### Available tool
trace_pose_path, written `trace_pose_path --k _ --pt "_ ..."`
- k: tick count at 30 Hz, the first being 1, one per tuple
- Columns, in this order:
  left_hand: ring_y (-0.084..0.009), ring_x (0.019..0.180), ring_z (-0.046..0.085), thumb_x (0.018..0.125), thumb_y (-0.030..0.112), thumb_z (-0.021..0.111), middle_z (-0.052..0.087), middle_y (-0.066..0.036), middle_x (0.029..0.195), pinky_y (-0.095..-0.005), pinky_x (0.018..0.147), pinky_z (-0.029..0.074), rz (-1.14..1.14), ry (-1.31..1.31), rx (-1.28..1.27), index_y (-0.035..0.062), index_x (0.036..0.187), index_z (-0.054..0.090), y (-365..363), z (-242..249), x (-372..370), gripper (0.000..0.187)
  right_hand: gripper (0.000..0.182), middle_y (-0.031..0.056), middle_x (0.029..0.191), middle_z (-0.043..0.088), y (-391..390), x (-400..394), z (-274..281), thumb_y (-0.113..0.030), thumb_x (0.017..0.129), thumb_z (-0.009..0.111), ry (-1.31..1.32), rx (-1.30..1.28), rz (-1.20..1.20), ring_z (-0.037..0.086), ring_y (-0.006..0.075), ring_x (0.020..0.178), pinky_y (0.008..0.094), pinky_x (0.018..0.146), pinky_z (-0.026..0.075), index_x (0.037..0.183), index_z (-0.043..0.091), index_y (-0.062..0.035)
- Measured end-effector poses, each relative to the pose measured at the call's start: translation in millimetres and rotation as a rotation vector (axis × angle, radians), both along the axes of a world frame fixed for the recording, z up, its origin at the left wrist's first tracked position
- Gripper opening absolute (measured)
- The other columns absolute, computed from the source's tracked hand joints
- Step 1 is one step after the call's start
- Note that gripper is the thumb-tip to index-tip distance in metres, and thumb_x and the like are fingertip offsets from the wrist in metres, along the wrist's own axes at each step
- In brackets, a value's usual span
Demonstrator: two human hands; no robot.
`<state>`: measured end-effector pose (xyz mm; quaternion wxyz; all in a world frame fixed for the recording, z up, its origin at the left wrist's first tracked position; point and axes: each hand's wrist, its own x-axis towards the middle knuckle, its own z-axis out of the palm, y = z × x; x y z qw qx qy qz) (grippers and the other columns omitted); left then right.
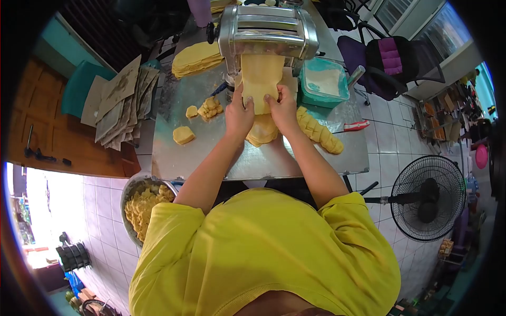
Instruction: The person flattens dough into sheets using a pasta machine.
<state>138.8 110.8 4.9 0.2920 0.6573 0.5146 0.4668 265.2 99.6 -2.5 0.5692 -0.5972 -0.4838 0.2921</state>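
A flat yellow dough sheet (262,73) hangs from the front of the metal roller machine (269,26). My left hand (240,113) pinches the sheet's left edge, thumb on top. On its right edge, my right hand (283,109) grips it the same way. Below the sheet lies a pile of dough pieces (262,131) on the metal table (211,163). A row of cut dough (320,131) runs to the right of my right hand. Left of my left hand are dough lumps (210,108) and a small flat piece (183,135).
Stacked dough sheets (197,59) lie back left, and a teal tub of white powder (323,81) stands right of the machine. A red-handled tool (356,126) is near the right edge. Below left is a dough-filled bowl (125,203); a fan (428,198) stands right.
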Motion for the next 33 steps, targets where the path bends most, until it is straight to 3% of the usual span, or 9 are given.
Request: trace_pose_path --k 4,7,19,21,24,25,28,30,33 --pt "-0.0389 0.077 0.061 0.082 0.013 0.053 0.061 -0.026 0.090 -0.0437 0.069 0.048 0.017 0.045 -0.023 0.0039 0.127 0.042 -5.3 -1.4 -1.9 0.046 0.037 0.0103 0.090 0.061 -5.0 -2.4 -4.2 -0.003 0.080 0.062 -0.033 0.018 -0.018 0.058 0.0135 0.078 0.0252 0.069 0.046 0.113 0.047 0.0047" --pt "-0.0291 0.075 0.063 0.084 0.015 0.053 0.063 -0.020 0.091 -0.0350 0.069 0.048 0.013 0.127 -0.071 0.0007 0.127 0.042 -8.9 -1.7 -4.1 0.047 0.036 0.0181 0.092 0.062 -10.4 -3.5 -0.9 -0.005 0.079 0.062 -0.059 -0.018 -0.036 0.062 0.0238 0.080 0.0309 0.071 0.047 0.110 0.048 0.0051" --pt "-0.0421 0.070 0.060 0.080 0.016 0.053 0.060 -0.028 0.078 -0.0484 0.066 0.047 -0.019 0.179 -0.117 0.0054 0.132 0.036 -27.8 -13.7 -10.2 0.056 0.045 0.0212 0.104 0.059 -26.2 -1.2 -30.9 -0.006 0.079 0.061 -0.070 -0.012 0.007 0.060 0.0277 0.093 0.0336 0.081 0.045 0.119 0.043 0.0031" --pt "-0.0432 0.071 0.059 0.078 0.016 0.055 0.060 -0.028 0.077 -0.0497 0.067 0.047 -0.074 0.169 -0.097 0.0073 0.134 0.032 -32.8 -15.1 -11.9 0.061 0.050 0.0146 0.095 0.061 -37.7 -3.1 -22.1 0.000 0.081 0.060 -0.196 -0.045 -0.060 0.060 0.0156 0.085 0.0261 0.071 0.047 0.126 0.039 0.0004" --pt "-0.0450 0.070 0.058 0.080 0.019 0.053 0.059 -0.028 0.072 -0.0513 0.069 0.046 -0.091 0.242 -0.163 0.0125 0.137 0.024 -42.4 -20.3 -15.3 0.065 0.058 0.0127 0.092 0.063 -49.5 -5.8 -26.4 0.002 0.080 0.060 -0.140 0.089 0.008 0.060 0.0153 0.078 0.0271 0.068 0.048 0.132 0.034 -0.0040" --pt "-0.0456 0.068 0.058 0.081 0.020 0.052 0.059 -0.028 0.072 -0.0512 0.069 0.046 -0.115 0.226 -0.180 0.0121 0.138 0.023 -48.6 -16.3 -17.7 0.064 0.053 0.0166 0.085 0.060 -59.8 -9.5 -11.9 -0.003 0.080 0.060 -0.134 -0.022 0.039 0.061 0.0241 0.076 0.0346 0.067 0.048 0.129 0.039 -0.0044" --pt "-0.0419 0.080 0.059 0.081 0.021 0.054 0.060 -0.027 0.084 -0.0479 0.074 0.046 -0.171 0.271 -0.339 0.0115 0.135 0.031 -56.4 -8.9 -35.2 0.059 0.044 0.0156 0.078 0.059 -67.6 -4.6 -13.4 -0.009 0.082 0.061 -0.423 -0.162 0.105 0.059 0.0271 0.066 0.0370 0.063 0.047 0.123 0.048 -0.0049" --pt "-0.0358 0.095 0.056 0.081 0.026 0.057 0.059 -0.022 0.099 -0.0441 0.081 0.045 -0.016 0.280 0.167 0.0108 0.129 0.041 -51.2 -25.7 -64.1 0.053 0.034 0.0158 0.081 0.057 -70.3 0.8 -22.3 -0.014 0.082 0.061 -0.692 -0.040 0.139 0.057 0.0304 0.067 0.0390 0.062 0.047 0.114 0.056 -0.0044" --pt "-0.0327 0.102 0.048 0.079 0.034 0.061 0.052 -0.016 0.109 -0.0429 0.085 0.040 0.391 0.495 0.149 0.0073 0.116 0.053 -28.3 -34.6 -130.3 0.045 0.030 0.0154 0.085 0.054 -70.0 8.5 -17.5 -0.013 0.081 0.062 -0.723 0.047 0.120 0.056 0.0311 0.073 0.0399 0.063 0.046 0.109 0.059 -0.0050"
